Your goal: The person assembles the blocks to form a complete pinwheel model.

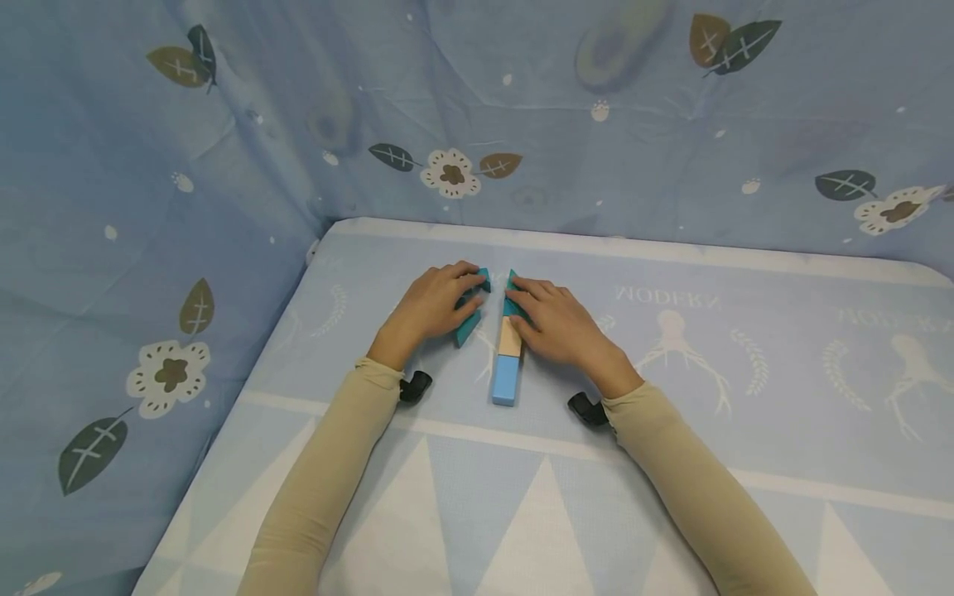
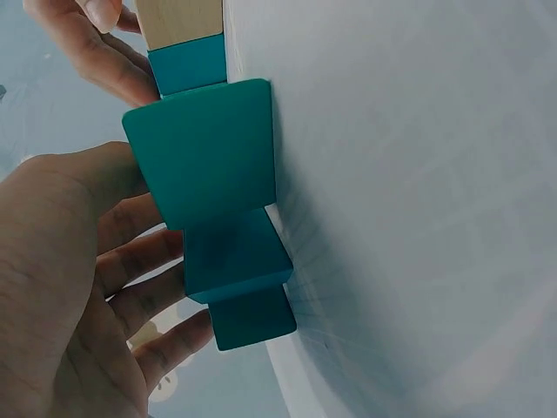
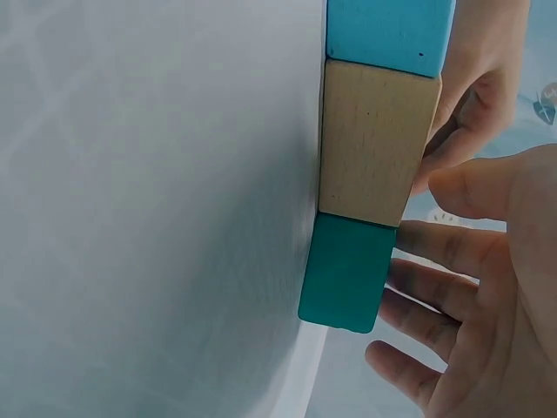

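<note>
My left hand curves over several angled teal blocks, its thumb at the nearer piece and fingers at the farther ones. The left wrist view shows those teal blocks lined up, with slanted faces. My right hand rests along a straight row, fingers lightly bent. Its thumb lies by the plain wooden block, and fingertips touch the teal block adjoining it. At the row's near end lies a light blue block, end to end with the wooden one. A narrow gap separates the row from the left-hand blocks.
A pale patterned cloth covers the table. Blue floral curtain hangs behind and to the left. Black wrist devices stick out under both beige sleeves.
</note>
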`<state>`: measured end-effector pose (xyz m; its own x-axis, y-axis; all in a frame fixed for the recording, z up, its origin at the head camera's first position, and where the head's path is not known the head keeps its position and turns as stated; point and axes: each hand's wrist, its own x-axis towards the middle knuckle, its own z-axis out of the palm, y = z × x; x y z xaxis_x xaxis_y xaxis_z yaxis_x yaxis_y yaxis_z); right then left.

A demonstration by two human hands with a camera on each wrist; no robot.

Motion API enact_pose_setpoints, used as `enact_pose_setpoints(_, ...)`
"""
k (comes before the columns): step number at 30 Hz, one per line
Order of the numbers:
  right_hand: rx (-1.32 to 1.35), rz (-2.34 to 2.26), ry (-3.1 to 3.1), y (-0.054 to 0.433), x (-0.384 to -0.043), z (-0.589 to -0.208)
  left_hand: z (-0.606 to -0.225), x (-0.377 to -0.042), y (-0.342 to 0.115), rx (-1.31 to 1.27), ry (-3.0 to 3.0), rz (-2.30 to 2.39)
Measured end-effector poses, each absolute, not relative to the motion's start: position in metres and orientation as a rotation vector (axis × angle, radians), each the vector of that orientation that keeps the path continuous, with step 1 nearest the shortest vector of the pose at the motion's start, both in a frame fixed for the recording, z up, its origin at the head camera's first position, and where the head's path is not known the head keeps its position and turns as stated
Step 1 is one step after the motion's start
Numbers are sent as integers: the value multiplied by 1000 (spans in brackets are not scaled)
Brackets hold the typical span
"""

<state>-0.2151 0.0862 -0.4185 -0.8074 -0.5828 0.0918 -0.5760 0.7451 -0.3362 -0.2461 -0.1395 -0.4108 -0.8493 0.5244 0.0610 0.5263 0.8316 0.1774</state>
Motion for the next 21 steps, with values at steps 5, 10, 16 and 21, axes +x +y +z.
enact_pose_setpoints(5,-964,-540,2912,86,-214,-418,-411,-246,-139,-869,-2978,-293)
enact_pose_setpoints(10,-980,-529,2917,85,-213,-419,-410,-245,-140,-878,-2970,-268)
enact_pose_setpoints(16,-1025,-521,2945,82,-208,-414,-410,-245,-139,-874,-2977,-268)
enact_pose_setpoints(21,-1124,-489,2978,78,-196,-408,-409,-243,-137,-904,-2959,-300)
